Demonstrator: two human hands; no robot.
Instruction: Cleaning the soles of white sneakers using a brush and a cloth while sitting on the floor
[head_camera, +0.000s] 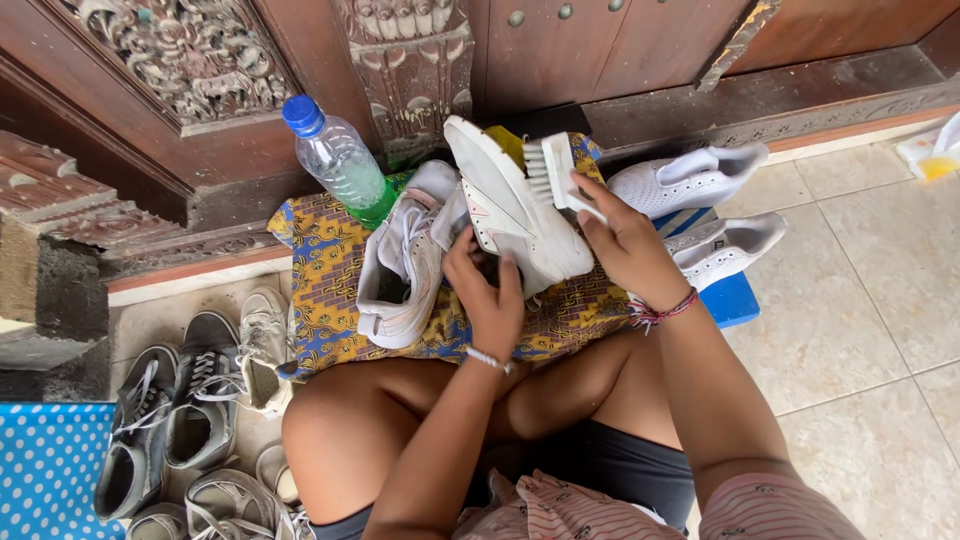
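Note:
My left hand (487, 293) grips a white sneaker (515, 205), tilted sole-up above the patterned cloth. My right hand (622, 237) holds a white scrub brush (553, 168), its bristles resting against the sneaker's sole edge. Just left of the held shoe, a second white sneaker (400, 268) lies on the yellow and blue patterned cloth (325, 270). Below the hands my bare knees are folded.
A clear plastic bottle with a blue cap (338, 158) leans against the carved wooden door (420, 60). Two white sneakers (700, 200) rest on a blue box (730, 298) at the right. Grey and beige shoes (190, 400) lie on the tiled floor at the left, beside a blue dotted mat (45, 470).

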